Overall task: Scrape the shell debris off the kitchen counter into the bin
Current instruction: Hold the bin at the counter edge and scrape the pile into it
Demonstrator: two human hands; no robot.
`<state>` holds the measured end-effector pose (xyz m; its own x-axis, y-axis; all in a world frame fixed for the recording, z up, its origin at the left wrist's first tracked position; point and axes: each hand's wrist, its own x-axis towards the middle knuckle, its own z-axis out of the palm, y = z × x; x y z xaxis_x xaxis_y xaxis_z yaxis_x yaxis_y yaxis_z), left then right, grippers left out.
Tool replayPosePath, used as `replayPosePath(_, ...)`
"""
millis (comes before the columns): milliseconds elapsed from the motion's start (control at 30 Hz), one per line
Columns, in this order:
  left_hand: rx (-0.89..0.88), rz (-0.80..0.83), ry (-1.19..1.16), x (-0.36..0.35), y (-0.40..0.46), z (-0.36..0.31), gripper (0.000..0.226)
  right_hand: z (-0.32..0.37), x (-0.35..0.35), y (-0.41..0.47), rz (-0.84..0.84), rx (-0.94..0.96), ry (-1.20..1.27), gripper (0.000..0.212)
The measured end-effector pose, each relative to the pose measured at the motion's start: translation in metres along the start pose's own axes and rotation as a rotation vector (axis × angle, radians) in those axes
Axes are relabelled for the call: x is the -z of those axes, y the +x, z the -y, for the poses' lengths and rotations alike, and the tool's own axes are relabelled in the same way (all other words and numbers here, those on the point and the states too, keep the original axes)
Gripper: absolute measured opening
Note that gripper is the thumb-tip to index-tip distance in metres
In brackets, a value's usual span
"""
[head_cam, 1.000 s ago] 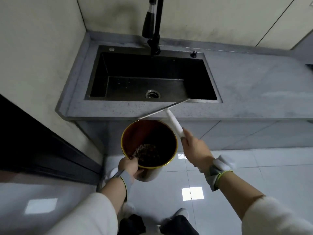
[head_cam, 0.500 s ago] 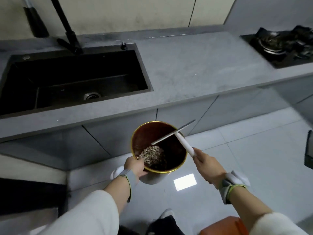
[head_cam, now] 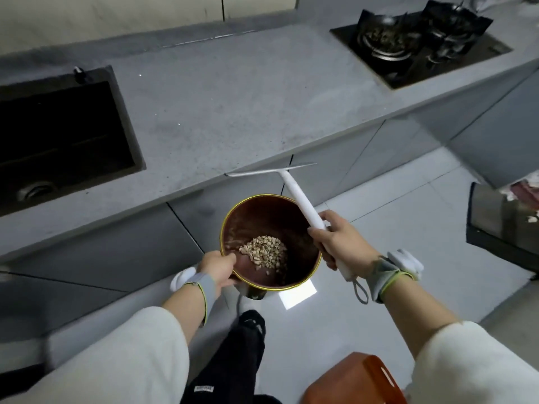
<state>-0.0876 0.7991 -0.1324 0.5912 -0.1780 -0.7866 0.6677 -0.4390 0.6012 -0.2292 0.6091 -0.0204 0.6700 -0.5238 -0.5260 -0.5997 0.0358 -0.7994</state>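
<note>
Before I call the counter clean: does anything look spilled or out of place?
Nothing stands out. The shell debris lies piled inside the bin, held by the left hand; the right hand holds the scraper at the counter edge, which looks bare.

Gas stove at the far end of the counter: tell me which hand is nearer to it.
Right. The right hand, gripping the scraper, is on the gas stove's side of the bin; the left hand holds the bin's opposite rim, toward the sink.
</note>
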Motion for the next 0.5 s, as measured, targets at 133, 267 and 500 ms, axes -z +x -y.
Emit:
replayPosePath(133, 0.012, -0.031, 0.101, -0.018, 0.038, -0.018, 0.009, 0.004, 0.015, 0.061, 0.094, 0.06, -0.124, 0.016)
replayPosePath(267, -0.017, -0.007, 0.233, -0.039, 0.057, -0.044, 0.014, 0.016, 0.03, 0.118, 0.269, 0.067, -0.093, 0.016)
replayPosePath(500, 0.015, -0.131, 0.177, -0.047, 0.061, -0.063, 0.011, 0.045, 0.052, 0.21, 0.564, 0.169, -0.308, 0.033)
